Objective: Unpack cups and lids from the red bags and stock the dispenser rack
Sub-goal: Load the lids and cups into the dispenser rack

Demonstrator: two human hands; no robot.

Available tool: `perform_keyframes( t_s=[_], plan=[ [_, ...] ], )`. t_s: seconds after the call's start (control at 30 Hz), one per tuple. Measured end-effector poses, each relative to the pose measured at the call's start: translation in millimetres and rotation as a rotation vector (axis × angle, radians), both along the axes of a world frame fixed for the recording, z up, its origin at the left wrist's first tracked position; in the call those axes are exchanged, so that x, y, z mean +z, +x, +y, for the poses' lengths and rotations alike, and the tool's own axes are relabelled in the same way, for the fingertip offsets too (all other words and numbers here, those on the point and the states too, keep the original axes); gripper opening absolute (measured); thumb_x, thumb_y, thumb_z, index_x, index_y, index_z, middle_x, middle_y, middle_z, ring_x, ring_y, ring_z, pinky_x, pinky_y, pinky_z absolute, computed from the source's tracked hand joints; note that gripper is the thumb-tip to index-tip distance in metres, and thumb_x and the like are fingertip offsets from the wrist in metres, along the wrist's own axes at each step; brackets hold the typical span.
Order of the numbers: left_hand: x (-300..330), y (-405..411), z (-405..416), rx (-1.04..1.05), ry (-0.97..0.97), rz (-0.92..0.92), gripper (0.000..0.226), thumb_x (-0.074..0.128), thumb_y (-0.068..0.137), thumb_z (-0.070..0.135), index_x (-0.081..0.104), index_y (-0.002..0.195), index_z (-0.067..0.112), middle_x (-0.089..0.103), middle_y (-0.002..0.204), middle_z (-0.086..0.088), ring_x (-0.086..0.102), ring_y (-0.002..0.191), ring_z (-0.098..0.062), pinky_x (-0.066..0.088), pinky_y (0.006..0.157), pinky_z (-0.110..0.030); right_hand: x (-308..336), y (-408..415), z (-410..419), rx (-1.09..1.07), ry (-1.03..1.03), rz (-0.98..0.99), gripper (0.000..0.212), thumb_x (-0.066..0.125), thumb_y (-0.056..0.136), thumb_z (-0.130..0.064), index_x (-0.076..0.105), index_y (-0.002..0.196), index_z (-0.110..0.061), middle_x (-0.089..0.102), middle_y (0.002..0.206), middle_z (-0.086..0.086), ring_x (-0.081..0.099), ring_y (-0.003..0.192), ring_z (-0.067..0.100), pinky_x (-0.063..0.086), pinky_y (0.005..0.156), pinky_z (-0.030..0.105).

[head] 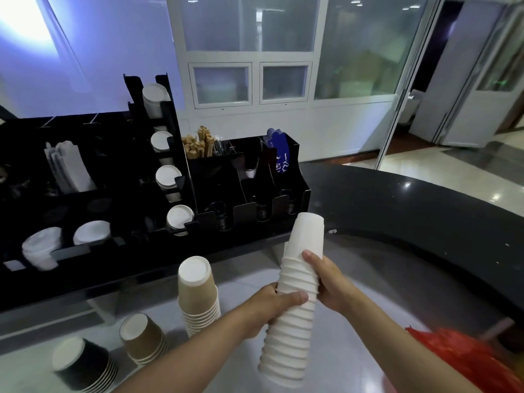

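A long stack of white paper cups [295,302] is held upside down and tilted over the counter. My left hand [272,304] grips its middle from the left. My right hand [326,282] grips it a little higher from the right. The black dispenser rack [175,154] stands behind on the left with several white cup stacks in its column. A red bag [465,361] lies at the lower right.
Three upside-down cup stacks stand on the steel counter: light tan [198,296], brown [143,338] and black [83,364]. A black organiser [243,182] holds wooden stirrers and blue packets. A dark curved countertop [425,211] runs to the right. White lids [42,248] sit at the far left.
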State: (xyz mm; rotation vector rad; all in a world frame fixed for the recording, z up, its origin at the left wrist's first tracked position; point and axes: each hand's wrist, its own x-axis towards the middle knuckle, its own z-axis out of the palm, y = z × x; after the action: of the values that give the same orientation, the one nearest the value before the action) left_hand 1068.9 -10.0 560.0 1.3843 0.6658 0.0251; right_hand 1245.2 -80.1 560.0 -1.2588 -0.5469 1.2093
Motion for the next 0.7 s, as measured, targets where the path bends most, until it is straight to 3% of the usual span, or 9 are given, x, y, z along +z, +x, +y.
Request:
perform_keyframes(
  t_s=[0.17,0.27,0.33,0.4,0.5,0.63,0.7],
  plan=[
    [-8,5,14,0.019,0.068,0.055,0.049,0.080,0.074,0.054,0.067,0.116,0.032,0.077,0.105,0.008,0.074,0.095,-0.011,0.057,0.078,-0.028,-6,-4,12,-0.046,0.011,0.000,0.066,0.078,0.081,-0.045,0.054,0.131,-0.009,0.071,0.117,0.020,0.070,0.107,0.039,0.059,0.082,0.047],
    [-21,10,21,0.065,0.241,0.087,0.058,0.085,0.065,0.057,0.066,0.112,0.030,0.077,0.099,0.006,0.075,0.089,-0.013,0.060,0.085,-0.038,-9,-10,19,-0.078,0.033,-0.067,0.070,0.085,0.076,-0.045,0.052,0.130,-0.016,0.073,0.115,0.013,0.072,0.105,0.033,0.061,0.081,0.045],
    [-30,12,22,0.143,0.369,0.147,0.071,0.085,0.057,0.063,0.058,0.114,0.031,0.075,0.099,0.008,0.073,0.087,-0.008,0.060,0.083,-0.035,-11,-15,25,-0.141,0.027,-0.152,0.072,0.088,0.070,-0.049,0.053,0.127,-0.022,0.073,0.114,0.007,0.073,0.103,0.028,0.062,0.080,0.045],
    [-38,13,23,0.185,0.471,0.195,0.079,0.083,0.053,0.066,0.049,0.116,0.032,0.070,0.102,0.011,0.068,0.089,-0.004,0.058,0.080,-0.029,-9,-15,31,-0.229,0.049,-0.253,0.064,0.087,0.069,-0.052,0.055,0.120,-0.029,0.073,0.109,0.000,0.073,0.098,0.021,0.061,0.072,0.036],
    [-53,14,27,0.165,0.508,0.186,0.083,0.082,0.054,0.059,0.044,0.122,0.030,0.062,0.110,0.013,0.063,0.096,-0.005,0.056,0.084,-0.030,2,1,34,-0.321,0.107,-0.292,0.054,0.084,0.071,-0.052,0.058,0.113,-0.032,0.074,0.104,-0.004,0.073,0.095,0.018,0.057,0.065,0.029],
    [-75,23,32,0.158,0.469,0.146,0.085,0.083,0.057,0.048,0.041,0.129,0.031,0.060,0.119,0.010,0.061,0.105,-0.011,0.056,0.091,-0.038,14,36,28,-0.382,0.096,-0.243,0.077,0.084,0.067,-0.059,0.051,0.130,-0.027,0.070,0.120,0.000,0.070,0.107,0.021,0.061,0.083,0.044],
    [-84,32,32,0.172,0.421,0.129,0.084,0.084,0.057,0.047,0.039,0.127,0.041,0.061,0.118,0.014,0.061,0.105,-0.008,0.056,0.089,-0.035,18,49,21,-0.410,0.093,-0.227,0.088,0.085,0.062,-0.062,0.048,0.134,-0.027,0.068,0.124,0.001,0.069,0.111,0.022,0.059,0.089,0.044]
  ],
)
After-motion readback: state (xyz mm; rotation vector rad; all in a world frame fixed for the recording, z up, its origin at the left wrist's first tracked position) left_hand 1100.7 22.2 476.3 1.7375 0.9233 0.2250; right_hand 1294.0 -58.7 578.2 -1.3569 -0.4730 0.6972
